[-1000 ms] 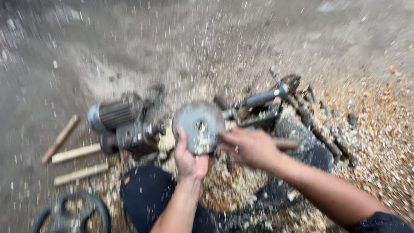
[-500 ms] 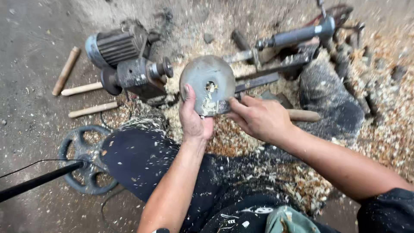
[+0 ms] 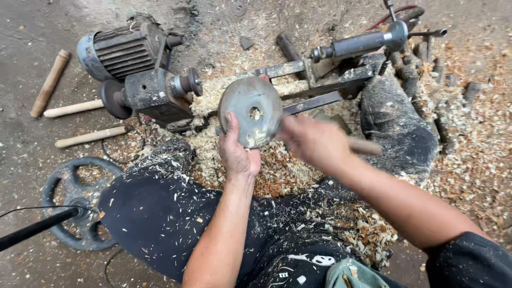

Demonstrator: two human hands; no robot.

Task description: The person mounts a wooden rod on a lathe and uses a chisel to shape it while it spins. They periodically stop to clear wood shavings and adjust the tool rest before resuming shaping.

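My left hand [image 3: 237, 154] grips the lower edge of a round grey metal disc [image 3: 250, 109] with a centre hole, thumb on its face, holding it upright over a heap of wood shavings [image 3: 277, 165]. My right hand [image 3: 314, 141] is blurred with motion just right of the disc, at its edge; its grip is unclear. A pale wooden handle [image 3: 367, 145] shows right behind that hand, and I cannot tell whether it is held. Behind the disc stands a small lathe: headstock [image 3: 154, 93] to the left, tailstock [image 3: 357, 45] to the right.
An electric motor [image 3: 120, 50] sits at the back left. Three wooden sticks [image 3: 72, 109] lie left of it. A black handwheel [image 3: 80, 202] and a black rod [image 3: 37, 229] lie by my left leg. A dark dusty mound [image 3: 397, 128] sits to the right among shavings.
The view has come closer over the lathe. My right hand left the disc's lower edge and now moves fast at its right side. My left hand keeps the disc.
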